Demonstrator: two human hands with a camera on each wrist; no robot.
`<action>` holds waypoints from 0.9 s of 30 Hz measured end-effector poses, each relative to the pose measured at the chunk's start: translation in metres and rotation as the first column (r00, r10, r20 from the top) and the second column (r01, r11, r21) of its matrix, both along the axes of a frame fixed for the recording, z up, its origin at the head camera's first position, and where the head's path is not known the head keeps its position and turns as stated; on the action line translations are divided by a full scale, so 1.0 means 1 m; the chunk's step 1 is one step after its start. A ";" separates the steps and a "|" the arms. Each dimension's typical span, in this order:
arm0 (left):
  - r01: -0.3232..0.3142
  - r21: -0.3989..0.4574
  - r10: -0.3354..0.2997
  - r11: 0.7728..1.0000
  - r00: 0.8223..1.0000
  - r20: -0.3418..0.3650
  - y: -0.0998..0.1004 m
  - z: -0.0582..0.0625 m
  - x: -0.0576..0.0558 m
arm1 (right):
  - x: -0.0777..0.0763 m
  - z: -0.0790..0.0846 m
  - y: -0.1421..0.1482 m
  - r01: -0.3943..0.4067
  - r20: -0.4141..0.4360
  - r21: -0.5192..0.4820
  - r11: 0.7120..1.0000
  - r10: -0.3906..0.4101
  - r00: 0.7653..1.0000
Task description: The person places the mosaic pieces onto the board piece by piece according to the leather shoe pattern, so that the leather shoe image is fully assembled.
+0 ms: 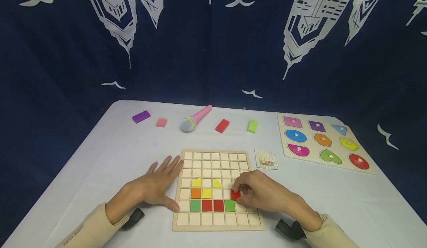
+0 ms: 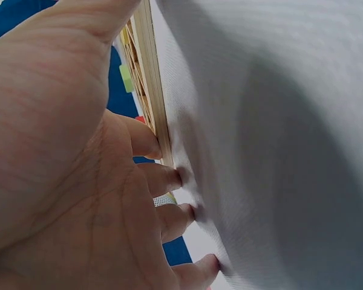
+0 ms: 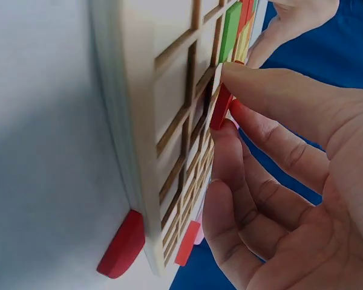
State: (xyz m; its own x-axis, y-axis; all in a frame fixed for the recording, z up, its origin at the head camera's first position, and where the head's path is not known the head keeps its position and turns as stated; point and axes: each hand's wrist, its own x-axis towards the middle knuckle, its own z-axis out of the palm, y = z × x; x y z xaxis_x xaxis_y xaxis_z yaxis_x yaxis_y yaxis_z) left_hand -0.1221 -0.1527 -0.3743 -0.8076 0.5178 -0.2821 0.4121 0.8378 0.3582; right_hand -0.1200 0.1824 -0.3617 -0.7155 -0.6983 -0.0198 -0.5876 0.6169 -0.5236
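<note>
A wooden grid board (image 1: 218, 219) lies on the white table with colored tiles in it. My left hand (image 1: 154, 185) is spread flat along its left edge, fingertips and thumb at the frame. Between thumb and fingers, my right hand (image 1: 263, 190) pinches a red square tile (image 3: 222, 107) over the right part of the grid. One row holds a teal tile (image 1: 195, 205), two red tiles (image 1: 207, 205) and a green tile (image 1: 229, 205). Above them sit an orange tile (image 1: 195, 193), a yellow square (image 1: 207, 193) and two yellow rounded tiles (image 1: 197, 182).
A pattern card (image 1: 265, 159) lies right of the board, a shape puzzle (image 1: 313, 156) beyond. Along the back are a purple block (image 1: 141, 116), pink block (image 1: 161, 122), toy microphone (image 1: 197, 119), red block (image 1: 222, 126) and lime block (image 1: 252, 126). A dark red piece (image 3: 122, 244) lies beside the board.
</note>
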 end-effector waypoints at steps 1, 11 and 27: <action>-0.002 0.002 0.002 1.000 1.000 0.002 0.000 0.000 0.000 | -0.001 -0.001 0.000 -0.001 0.000 0.000 1.000 0.001 1.000; -0.009 0.008 0.009 1.000 1.000 0.003 0.000 0.000 0.001 | -0.006 -0.003 -0.012 -0.029 -0.007 0.010 1.000 0.029 1.000; -0.015 -0.003 0.015 1.000 1.000 0.007 0.001 -0.001 0.001 | -0.009 -0.007 -0.016 -0.057 -0.043 -0.017 0.998 0.057 0.997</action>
State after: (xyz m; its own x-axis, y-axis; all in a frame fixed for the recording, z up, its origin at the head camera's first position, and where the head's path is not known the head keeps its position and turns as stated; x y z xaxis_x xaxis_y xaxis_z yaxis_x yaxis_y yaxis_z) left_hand -0.1214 -0.1520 -0.3752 -0.8135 0.5047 -0.2890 0.3969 0.8450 0.3585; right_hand -0.1294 0.1662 -0.3687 -0.6745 -0.7380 0.0228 -0.6437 0.5726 -0.5078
